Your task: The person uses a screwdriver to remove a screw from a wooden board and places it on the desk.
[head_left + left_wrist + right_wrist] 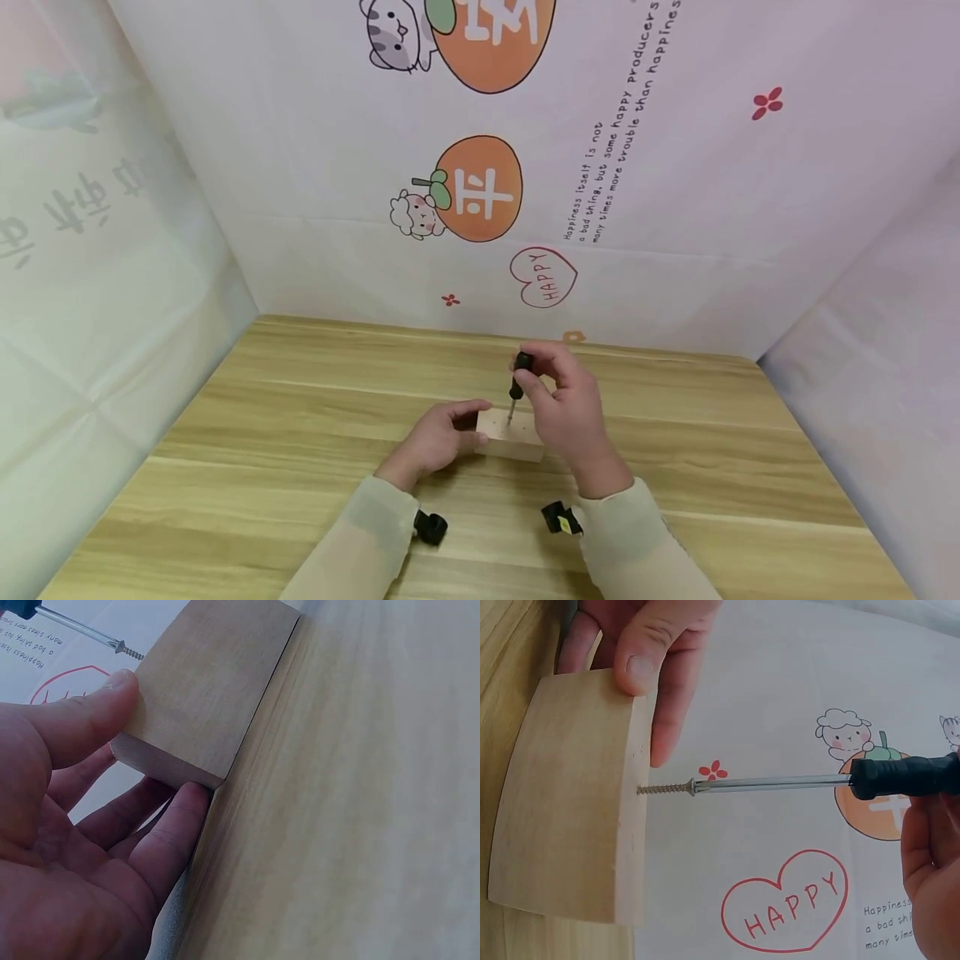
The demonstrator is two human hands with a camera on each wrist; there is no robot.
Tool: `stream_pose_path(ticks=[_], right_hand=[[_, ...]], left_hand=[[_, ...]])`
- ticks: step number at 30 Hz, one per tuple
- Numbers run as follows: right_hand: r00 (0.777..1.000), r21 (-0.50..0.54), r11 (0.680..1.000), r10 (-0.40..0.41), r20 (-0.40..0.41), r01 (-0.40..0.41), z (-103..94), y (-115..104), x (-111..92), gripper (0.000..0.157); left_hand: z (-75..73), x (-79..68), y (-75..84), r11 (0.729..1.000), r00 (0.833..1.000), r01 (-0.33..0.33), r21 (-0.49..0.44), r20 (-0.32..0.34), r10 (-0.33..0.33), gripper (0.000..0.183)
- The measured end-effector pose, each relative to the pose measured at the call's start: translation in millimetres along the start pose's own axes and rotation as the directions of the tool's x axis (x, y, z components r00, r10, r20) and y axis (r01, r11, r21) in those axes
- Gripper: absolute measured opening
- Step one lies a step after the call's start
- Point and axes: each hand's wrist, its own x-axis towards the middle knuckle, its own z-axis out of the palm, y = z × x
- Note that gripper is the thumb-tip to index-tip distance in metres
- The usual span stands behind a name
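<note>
A pale wooden block (513, 450) rests on the table, its top face dotted with small holes. My left hand (438, 435) grips the block's left end, thumb on the near side and fingers behind, as the left wrist view (97, 817) also shows. My right hand (573, 408) holds the black handle of a screwdriver (519, 377) upright above the block. In the right wrist view the screwdriver's shaft (772, 783) meets the head of a screw (667, 789). The screw's tip sits at a hole in the block, most of its thread still exposed.
The wood-grain table (300, 467) runs back to a white printed cloth wall (360, 275). Cloth walls also stand at the left (90, 275) and right (885, 333). Black wrist mounts (431, 528) hang by both sleeves.
</note>
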Motion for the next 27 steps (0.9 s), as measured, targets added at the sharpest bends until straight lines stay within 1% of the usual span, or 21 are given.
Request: stream_pose_path(ticks=[4, 7, 10, 12, 15, 21, 24, 27], right_hand=[[1.0, -0.088, 0.996, -0.006, -0.017, 0.005, 1.3, 0, -1, 0.027], [0.998, -0.167, 0.986, -0.021, -0.059, 0.01, 2.2, 1, -1, 0.03], [0.994, -0.206, 0.978, -0.041, -0.1, 0.02, 2.3, 1, -1, 0.029], [0.993, -0.218, 0.976, -0.038, -0.114, 0.013, 1.8, -1, -1, 0.027], [0.995, -0.203, 0.979, -0.009, -0.099, -0.011, -0.1, -6, -1, 0.027], [0.997, -0.145, 0.987, 0.069, -0.017, -0.071, -3.4, -12, 0, 0.032], [0.998, -0.14, 0.989, 0.056, 0.007, -0.054, -2.9, -11, 0, 0.033], [1.0, -0.159, 0.987, 0.028, 0.004, -0.027, -1.0, -8, -2, 0.031]], left_hand=[[0.2, 0.0, -1.6, 1.0, 1.0, 0.0, 0.015, -0.003, 0.0, 0.045], [0.4, 0.0, -1.2, 1.0, 1.0, -0.002, 0.023, -0.005, 0.003, 0.045], [0.3, 0.3, -0.7, 1.0, 1.0, -0.006, 0.025, -0.006, 0.006, 0.045], [0.2, 0.6, -0.4, 1.0, 1.0, -0.007, 0.027, -0.007, 0.007, 0.045], [0.3, 0.8, 0.6, 1.0, 1.0, -0.006, 0.02, -0.006, 0.006, 0.045], [0.6, 0.7, 1.5, 1.0, 1.0, 0.012, 0.005, -0.008, -0.012, 0.044], [0.5, 0.6, 1.1, 1.0, 1.0, 0.011, -0.001, -0.006, -0.011, 0.045], [0.6, 0.1, 0.9, 1.0, 1.0, 0.007, -0.004, -0.002, -0.007, 0.045]])
